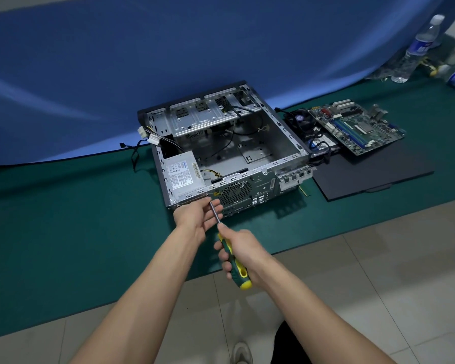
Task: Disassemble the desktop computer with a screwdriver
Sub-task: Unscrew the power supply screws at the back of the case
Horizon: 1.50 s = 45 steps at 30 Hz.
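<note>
Screwdriver (230, 254) sits in our right hand (243, 254), whose fingers wrap its green-and-yellow handle; the steel shaft runs up toward eleven o'clock, its tip at the rear panel of the computer case (221, 145), just below the power supply (181, 176). Our left hand (199, 215) lies at ten o'clock from the right one, fingers relaxed and straight beside the shaft, steadying it near the tip. Opened and lidless, the grey metal case rests on the green mat (63, 219), rear fan grille facing us, loose cables trailing from its left side. At three o'clock from the case we see the motherboard (357, 126) lying on a dark panel (373, 177).
</note>
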Motion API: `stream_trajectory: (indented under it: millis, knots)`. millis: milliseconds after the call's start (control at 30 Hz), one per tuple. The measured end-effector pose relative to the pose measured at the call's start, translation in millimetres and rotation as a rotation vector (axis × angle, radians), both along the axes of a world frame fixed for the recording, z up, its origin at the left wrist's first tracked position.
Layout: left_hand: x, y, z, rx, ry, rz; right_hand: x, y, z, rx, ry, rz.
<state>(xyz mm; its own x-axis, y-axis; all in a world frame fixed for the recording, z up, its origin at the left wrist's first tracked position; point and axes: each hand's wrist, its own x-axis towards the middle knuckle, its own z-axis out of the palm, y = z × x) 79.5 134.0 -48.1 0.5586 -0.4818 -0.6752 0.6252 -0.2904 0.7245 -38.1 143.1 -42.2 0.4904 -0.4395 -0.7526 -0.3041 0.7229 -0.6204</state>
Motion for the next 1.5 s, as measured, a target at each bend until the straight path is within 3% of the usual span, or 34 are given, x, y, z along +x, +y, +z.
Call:
stream_trajectory:
  millis: [133,167,267,300,367,433,533,600,667,833,1000,1100,1233,1400,1500]
  knots:
    - [-3,1,-2,0.046,-0.053,-0.130,9,-1,19,-0.075,0.108,0.046]
    - [-5,1,-1,0.062,-0.070,-0.165,9,0,22,-0.193,0.170,0.105]
    - [-10,-1,1,0.081,-0.114,-0.194,7,5,16,-0.924,0.635,0.493]
    - [-11,-2,1,0.090,-0.130,-0.194,6,9,13,-1.061,0.728,0.550]
    - [-13,-4,1,0.089,-0.119,-0.200,5,10,8,-1.122,0.771,0.552]
    - [-13,-5,1,0.064,-0.043,-0.192,1,7,5,-0.970,0.632,0.465]
    - [-13,-6,1,0.024,-0.010,-0.158,-7,-1,6,-0.295,0.192,0.263]
    - [-15,-5,1,-0.016,-0.003,-0.147,-13,-3,6,-0.046,0.006,0.153]
    - [-16,-2,0,-0.050,0.025,-0.148,-15,-5,3,-0.118,-0.031,0.117]
    - [-14,1,0,0.014,-0.058,-0.174,-15,-2,-3,-0.387,0.115,0.063]
    - [-19,-2,2,-0.032,-0.006,-0.106,-20,3,6,-0.024,-0.034,0.094]
    - [-18,2,1,-0.015,-0.028,-0.163,-19,4,2,-0.140,-0.053,0.020]
    - [-18,4,-1,0.065,-0.117,-0.191,-17,8,-3,-0.296,0.066,-0.014]
    - [-23,1,-1,-0.019,-0.010,-0.150,-18,10,6,0.003,0.008,0.100]
    - [-23,3,-2,-0.038,-0.017,-0.108,-15,10,1,-0.116,-0.008,0.044]
